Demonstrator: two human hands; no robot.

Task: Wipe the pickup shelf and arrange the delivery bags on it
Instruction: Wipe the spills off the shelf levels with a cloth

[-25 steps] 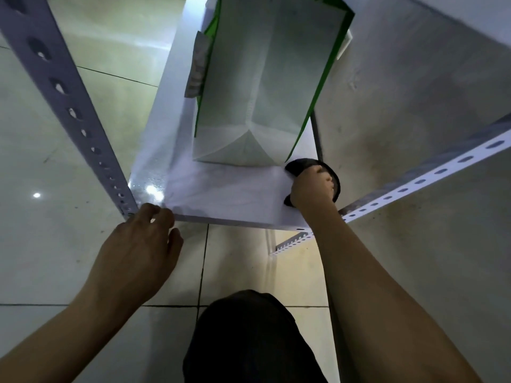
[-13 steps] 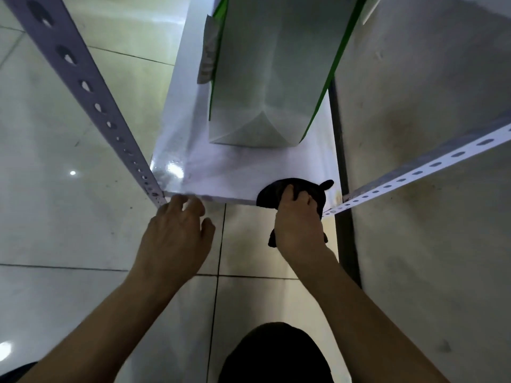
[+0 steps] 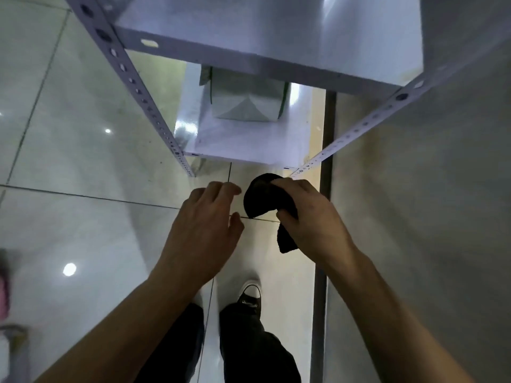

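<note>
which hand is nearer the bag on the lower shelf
Neither clearly. Both hands are off the shelf, below its front edge; the left hand is empty, the right hand grips the black cloth. Bag.

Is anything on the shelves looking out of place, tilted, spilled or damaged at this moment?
Nothing stands out. The white bag with green edges lies on the lower shelf, with no spill or tear showing. The right hand holds the dark cloth in front of the rack; the left hand is open beside it.

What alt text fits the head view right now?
The right hand holds a black cloth off the lower shelf, beside the open left hand. A white-and-green bag sits on that shelf.
</note>
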